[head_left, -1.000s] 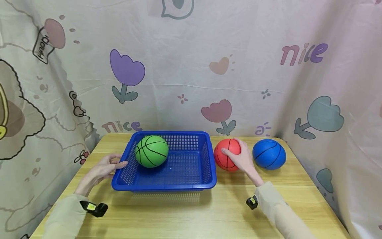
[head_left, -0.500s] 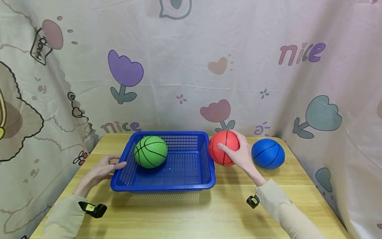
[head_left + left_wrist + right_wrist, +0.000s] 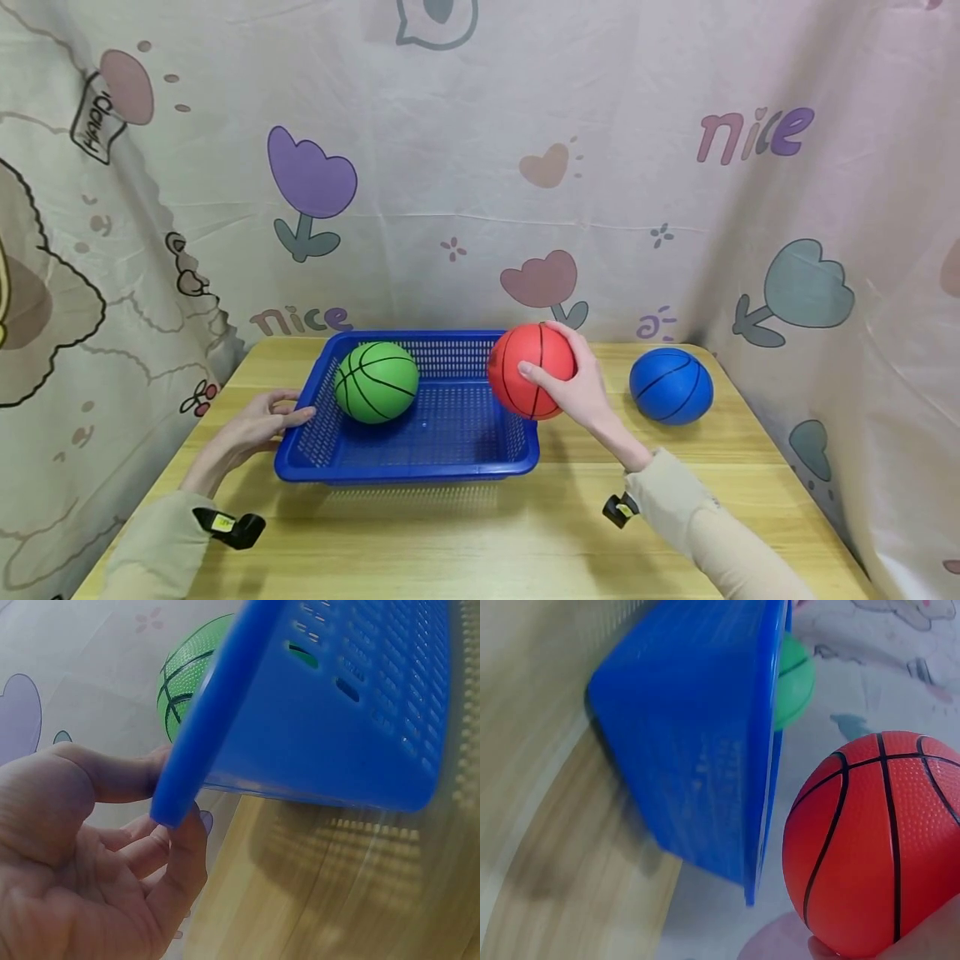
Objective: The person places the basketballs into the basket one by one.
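My right hand grips a small red basketball from its right side, thumb in front. The ball is raised over the right rim of a blue plastic basket; in the right wrist view the red ball hangs beside that rim, apart from it. At the basket's left side my left hand pinches the rim, thumb above and fingers beneath, as the left wrist view shows with the hand. A green basketball lies inside the basket, toward its left.
On the right of the wooden table sits a blue basketball. A printed cloth hangs behind the table and along its sides.
The red ball has been lifted off the table and carried left over the basket's right rim by my right hand. My left hand keeps its hold on the basket.
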Tool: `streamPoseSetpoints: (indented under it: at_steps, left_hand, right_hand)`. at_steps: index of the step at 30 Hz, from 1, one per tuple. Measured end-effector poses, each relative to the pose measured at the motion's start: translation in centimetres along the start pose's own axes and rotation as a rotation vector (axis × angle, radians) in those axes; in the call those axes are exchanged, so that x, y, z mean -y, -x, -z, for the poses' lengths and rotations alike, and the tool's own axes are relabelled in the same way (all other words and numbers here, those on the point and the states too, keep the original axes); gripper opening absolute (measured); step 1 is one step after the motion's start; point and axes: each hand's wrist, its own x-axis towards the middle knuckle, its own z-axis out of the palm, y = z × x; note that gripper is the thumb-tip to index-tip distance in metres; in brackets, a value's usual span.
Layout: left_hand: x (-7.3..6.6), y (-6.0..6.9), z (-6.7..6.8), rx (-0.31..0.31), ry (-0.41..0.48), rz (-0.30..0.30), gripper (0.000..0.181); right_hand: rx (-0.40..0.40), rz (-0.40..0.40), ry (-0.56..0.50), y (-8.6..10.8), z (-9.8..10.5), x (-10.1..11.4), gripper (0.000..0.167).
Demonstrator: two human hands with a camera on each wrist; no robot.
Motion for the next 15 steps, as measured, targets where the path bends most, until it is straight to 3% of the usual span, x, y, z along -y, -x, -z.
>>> streamPoseSetpoints:
  at_steps: [6, 15]
  left_hand:
    - [0.1, 0.0, 0.0, -0.001, 0.003, -0.004, 0.076]
    - [0.1, -0.1, 0.1, -0.001, -0.016, -0.002, 0.077]
  right_hand:
    - [0.065, -0.017, -0.085, 0.2, -1.9, 0.8, 0.068]
    - [0.16, -0.107, -0.178, 0.3, -4.7, 1.6, 0.072]
